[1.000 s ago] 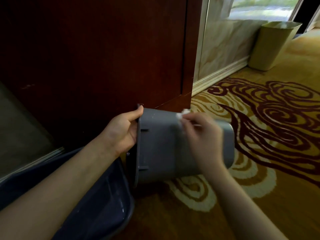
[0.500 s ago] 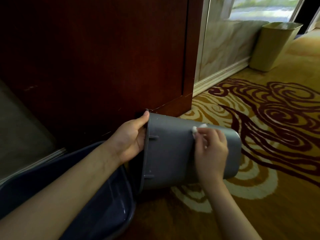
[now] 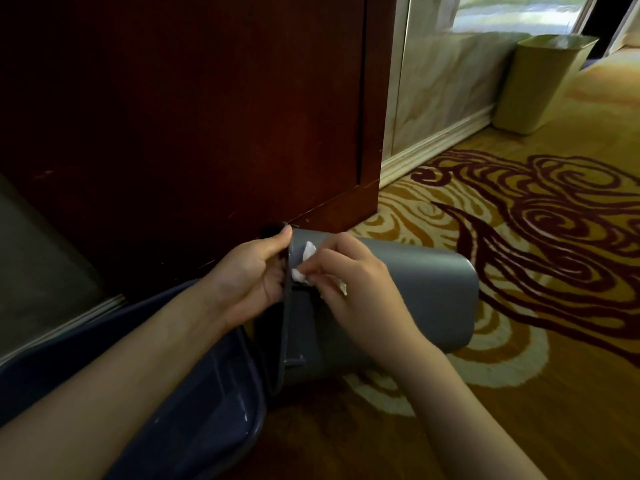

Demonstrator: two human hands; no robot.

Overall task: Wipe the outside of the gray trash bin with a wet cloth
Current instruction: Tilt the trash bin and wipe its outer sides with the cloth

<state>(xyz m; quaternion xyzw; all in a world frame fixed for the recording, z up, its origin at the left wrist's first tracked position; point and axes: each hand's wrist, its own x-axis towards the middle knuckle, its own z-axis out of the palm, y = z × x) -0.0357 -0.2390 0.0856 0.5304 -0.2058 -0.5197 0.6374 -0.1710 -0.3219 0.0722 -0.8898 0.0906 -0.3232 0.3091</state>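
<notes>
The gray trash bin (image 3: pixel 426 292) lies on its side on the carpet, its rim to the left and its base to the right. My left hand (image 3: pixel 249 277) grips the rim at the top, thumb on the outer edge. My right hand (image 3: pixel 353 282) presses a small white wet cloth (image 3: pixel 304 263) against the bin's outer wall just beside the rim. Most of the cloth is hidden under my fingers.
A dark blue plastic basin (image 3: pixel 207 386) sits under my left forearm, touching the bin's rim. A dark wooden cabinet (image 3: pixel 207 116) stands right behind. A beige bin (image 3: pixel 540 84) stands by the marble wall at the far right. Patterned carpet (image 3: pixel 519 237) spreads to the right.
My right hand has slid the cloth leftward along the bin's wall, from the middle toward the rim. The left hand keeps its grip on the rim.
</notes>
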